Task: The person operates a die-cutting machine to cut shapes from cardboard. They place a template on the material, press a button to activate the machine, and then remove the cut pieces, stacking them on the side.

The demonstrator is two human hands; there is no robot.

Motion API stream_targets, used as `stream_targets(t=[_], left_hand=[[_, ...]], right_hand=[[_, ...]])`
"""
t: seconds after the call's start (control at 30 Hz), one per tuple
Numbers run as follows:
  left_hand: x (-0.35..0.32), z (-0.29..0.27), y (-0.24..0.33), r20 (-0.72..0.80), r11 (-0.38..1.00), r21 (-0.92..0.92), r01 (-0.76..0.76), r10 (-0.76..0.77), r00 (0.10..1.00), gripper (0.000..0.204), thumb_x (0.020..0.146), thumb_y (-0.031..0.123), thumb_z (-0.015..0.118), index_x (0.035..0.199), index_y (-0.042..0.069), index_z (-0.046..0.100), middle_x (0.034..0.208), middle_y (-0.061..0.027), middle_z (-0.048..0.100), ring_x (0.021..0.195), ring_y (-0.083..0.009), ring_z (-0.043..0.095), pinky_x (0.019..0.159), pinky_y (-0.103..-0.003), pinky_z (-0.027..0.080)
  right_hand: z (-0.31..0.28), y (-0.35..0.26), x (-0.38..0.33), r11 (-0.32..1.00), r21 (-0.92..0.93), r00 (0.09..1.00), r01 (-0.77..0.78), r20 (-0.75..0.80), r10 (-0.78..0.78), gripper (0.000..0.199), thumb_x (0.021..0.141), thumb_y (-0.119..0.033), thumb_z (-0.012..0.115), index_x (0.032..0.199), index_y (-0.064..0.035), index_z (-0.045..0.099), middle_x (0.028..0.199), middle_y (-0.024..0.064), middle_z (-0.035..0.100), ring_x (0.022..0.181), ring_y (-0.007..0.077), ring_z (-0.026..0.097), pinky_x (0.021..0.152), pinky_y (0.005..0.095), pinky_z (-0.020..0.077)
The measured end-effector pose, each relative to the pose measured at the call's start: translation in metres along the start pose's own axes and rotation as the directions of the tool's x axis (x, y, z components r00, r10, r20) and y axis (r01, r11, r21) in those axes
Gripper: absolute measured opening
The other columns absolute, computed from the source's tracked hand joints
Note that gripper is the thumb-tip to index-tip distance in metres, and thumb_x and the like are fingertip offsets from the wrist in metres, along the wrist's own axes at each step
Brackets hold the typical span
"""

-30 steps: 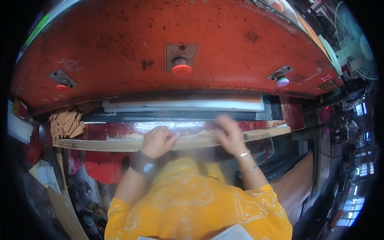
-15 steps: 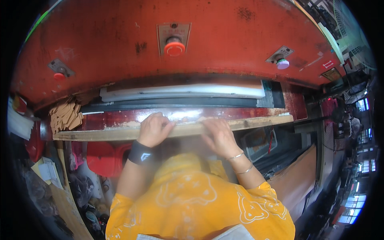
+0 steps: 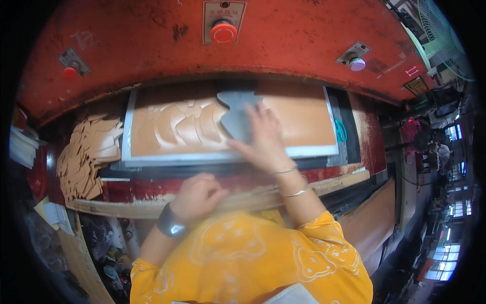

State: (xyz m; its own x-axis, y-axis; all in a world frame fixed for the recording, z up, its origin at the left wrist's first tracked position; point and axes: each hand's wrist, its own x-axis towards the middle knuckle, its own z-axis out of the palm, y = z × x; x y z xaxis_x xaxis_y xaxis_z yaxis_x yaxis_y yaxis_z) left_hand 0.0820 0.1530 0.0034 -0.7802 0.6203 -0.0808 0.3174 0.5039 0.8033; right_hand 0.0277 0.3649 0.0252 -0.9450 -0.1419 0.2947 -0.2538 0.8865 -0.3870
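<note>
In the head view, a tan sheet [image 3: 306, 121] lay on a white board [image 3: 202, 158], set upon the dark red worktop [image 3: 373, 119]. On the tan sheet, near the middle of its width, sat a grey shaped block [image 3: 235, 125] with a wavy outline. The right hand [image 3: 266, 134] reached over the sheet and touched the block's right side, its fingers spread; two thin bracelets [image 3: 295, 193] circled that wrist. Left of the block, curved cut shapes [image 3: 188, 126] showed in the sheet.

The left hand [image 3: 196, 195], wearing a dark wristband [image 3: 170, 221], was on the near side of the sheet, apart from it, just by the wooden strip [image 3: 331, 183]. Its fingers were loosely curled and blurred; whether they pinched anything could not be told.

Left of the sheet lay a heap of tan pieces [image 3: 93, 144]; just beyond its right edge, a teal handle [image 3: 340, 130]. Behind the sheet rose a red panel [image 3: 288, 43] bearing two red knobs [image 3: 223, 33] and a pale purple knob [image 3: 357, 64].
</note>
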Motion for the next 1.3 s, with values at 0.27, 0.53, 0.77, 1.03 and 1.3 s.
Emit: stream_targets(t=[0.27, 0.53, 0.77, 1.03, 1.3], left_hand=[[0.062, -0.042, -0.025, -0.324, 0.91, 0.403, 0.096, 0.044, 0.945, 0.054, 0.079, 0.022, 0.065, 0.13, 0.009, 0.051, 0.139, -0.0155, 0.043, 0.131, -0.0379, 0.035, 0.11, -0.05, 0.024], [0.057, -0.042, -0.032, -0.342, 0.917, 0.388, 0.087, 0.056, 0.938, 0.055, 0.078, 0.022, 0.066, 0.13, 0.009, 0.052, 0.139, -0.0153, 0.044, 0.13, -0.0378, 0.036, 0.109, -0.05, 0.025], [0.062, -0.035, -0.032, -0.343, 0.916, 0.395, 0.061, 0.086, 0.935, 0.054, 0.075, 0.017, 0.068, 0.126, 0.007, 0.053, 0.137, -0.0147, 0.044, 0.129, -0.0376, 0.037, 0.108, -0.051, 0.025], [0.033, -0.009, -0.014, -0.45, 0.992, 0.078, -0.1, 0.124, 0.884, 0.028, 0.076, 0.007, 0.064, 0.105, 0.003, 0.063, 0.115, -0.0168, 0.059, 0.113, -0.0369, 0.053, 0.098, -0.044, 0.042], [0.003, 0.058, 0.0, -0.252, 0.955, -0.071, -0.287, 0.261, 0.932, 0.018, 0.077, 0.002, 0.064, 0.095, 0.002, 0.066, 0.092, -0.0146, 0.066, 0.089, -0.03, 0.063, 0.079, -0.036, 0.051]], right_hand=[[-0.016, 0.032, 0.019, 0.925, 0.338, 0.982, -0.173, 0.133, 0.135, 0.067, 0.066, -0.019, 0.077, 0.129, -0.0098, 0.056, 0.142, 0.0257, 0.038, 0.129, 0.0395, 0.041, 0.108, 0.0448, 0.0325], [-0.029, 0.088, -0.003, 0.774, 0.607, 0.969, -0.178, -0.03, 0.246, 0.053, 0.066, -0.013, 0.076, 0.118, -0.0072, 0.065, 0.134, 0.0206, 0.051, 0.123, 0.0361, 0.049, 0.105, 0.0423, 0.0365], [-0.02, 0.077, -0.015, 0.991, -0.079, 0.989, -0.105, -0.117, 0.095, 0.053, 0.066, -0.018, 0.078, 0.117, -0.0092, 0.064, 0.133, 0.0183, 0.051, 0.117, 0.0409, 0.05, 0.106, 0.0517, 0.0319], [-0.046, 0.108, -0.016, 0.956, 0.205, 0.952, -0.21, -0.179, 0.247, 0.056, 0.078, -0.023, 0.071, 0.128, -0.0056, 0.055, 0.143, 0.0197, 0.04, 0.134, 0.0349, 0.034, 0.11, 0.0447, 0.0256], [-0.115, 0.144, 0.055, 0.989, 0.066, 0.471, -0.131, -0.874, 0.12, 0.074, 0.092, -0.034, 0.055, 0.147, -0.0009, 0.018, 0.149, 0.0303, 0.015, 0.139, 0.043, 0.014, 0.113, 0.0482, 0.014]])
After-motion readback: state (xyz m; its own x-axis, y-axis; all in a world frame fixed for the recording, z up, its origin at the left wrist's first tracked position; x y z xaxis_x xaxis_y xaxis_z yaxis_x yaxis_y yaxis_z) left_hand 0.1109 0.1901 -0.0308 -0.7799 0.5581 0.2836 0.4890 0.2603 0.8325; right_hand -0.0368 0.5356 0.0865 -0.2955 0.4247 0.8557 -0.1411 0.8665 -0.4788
